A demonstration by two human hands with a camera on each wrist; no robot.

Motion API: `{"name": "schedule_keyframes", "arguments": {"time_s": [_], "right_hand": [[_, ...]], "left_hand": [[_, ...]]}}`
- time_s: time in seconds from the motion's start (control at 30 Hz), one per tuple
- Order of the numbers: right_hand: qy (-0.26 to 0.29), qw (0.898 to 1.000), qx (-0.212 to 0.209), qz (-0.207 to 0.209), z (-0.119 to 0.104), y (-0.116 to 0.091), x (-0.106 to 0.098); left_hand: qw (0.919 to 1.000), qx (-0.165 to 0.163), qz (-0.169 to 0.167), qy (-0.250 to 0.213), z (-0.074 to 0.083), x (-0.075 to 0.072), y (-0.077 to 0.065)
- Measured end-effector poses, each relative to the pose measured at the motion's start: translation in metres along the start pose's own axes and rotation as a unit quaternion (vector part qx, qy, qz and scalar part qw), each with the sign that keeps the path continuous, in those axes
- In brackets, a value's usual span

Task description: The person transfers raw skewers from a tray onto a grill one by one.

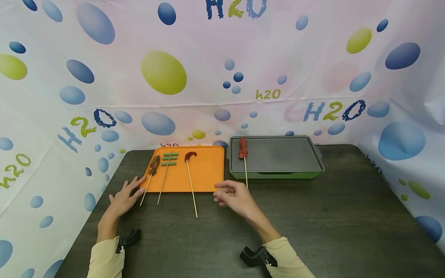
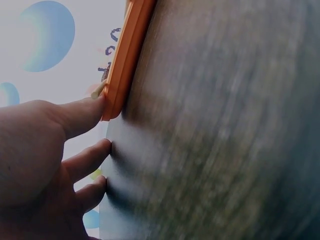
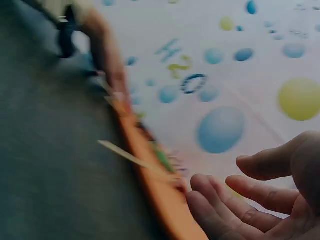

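Orange tray (image 1: 210, 170): our spread left hand (image 1: 122, 200) is just touching its left edge, maybe steadying; our loose right hand (image 1: 237, 196) is holding nothing.

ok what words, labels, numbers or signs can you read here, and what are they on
"H2O": patterned backdrop, top, cut off
"H2O": backdrop, right
"H2O": backdrop, left
"h2O": backdrop, centre
"h2O": backdrop, far left
Small lettering behind the orange tray and the table's right edge: partly hidden, unclear
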State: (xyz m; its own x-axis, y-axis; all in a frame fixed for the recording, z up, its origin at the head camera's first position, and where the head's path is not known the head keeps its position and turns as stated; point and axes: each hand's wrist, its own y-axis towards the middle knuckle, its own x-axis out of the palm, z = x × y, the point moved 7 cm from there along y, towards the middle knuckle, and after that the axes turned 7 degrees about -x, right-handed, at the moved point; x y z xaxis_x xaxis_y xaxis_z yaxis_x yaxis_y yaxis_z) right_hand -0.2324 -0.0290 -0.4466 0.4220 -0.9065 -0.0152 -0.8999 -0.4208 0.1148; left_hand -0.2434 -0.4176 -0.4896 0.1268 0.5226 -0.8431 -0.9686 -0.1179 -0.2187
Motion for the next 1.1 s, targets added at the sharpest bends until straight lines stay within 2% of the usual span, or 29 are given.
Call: {"name": "schedule_keyframes", "arguments": {"time_s": [0.17, 0.33, 0.5, 0.6, 0.83, 1.1], "right_hand": [[0.045, 0.997, 0.059, -0.024, 0.031, -0.003, 0.028], [0.101, 0.991, 0.079, -0.035, 0.042, -0.004, 0.049], [0.183, 0.977, 0.108, -0.016, 0.052, 0.001, 0.064], [0.21, 0.97, 0.12, 0.0, 0.057, 0.005, 0.071], [0.21, 0.971, 0.116, 0.013, 0.062, 0.015, 0.079], [0.204, 0.971, 0.123, 0.016, 0.063, 0.013, 0.071]], "left_hand": [[1.0, 0.0, -0.003, 0.001, 0.003, -0.001, 0.0], [1.0, 0.005, -0.003, -0.001, 0.006, -0.003, 0.001], [1.0, 0.002, -0.004, 0.001, 0.004, -0.003, -0.002], [1.0, 0.005, 0.0, 0.0, 0.003, -0.004, -0.004], [0.9998, 0.016, 0.013, -0.004, 0.002, -0.006, -0.007], [1.0, 0.006, 0.006, -0.002, 0.003, -0.001, -0.005]]}}
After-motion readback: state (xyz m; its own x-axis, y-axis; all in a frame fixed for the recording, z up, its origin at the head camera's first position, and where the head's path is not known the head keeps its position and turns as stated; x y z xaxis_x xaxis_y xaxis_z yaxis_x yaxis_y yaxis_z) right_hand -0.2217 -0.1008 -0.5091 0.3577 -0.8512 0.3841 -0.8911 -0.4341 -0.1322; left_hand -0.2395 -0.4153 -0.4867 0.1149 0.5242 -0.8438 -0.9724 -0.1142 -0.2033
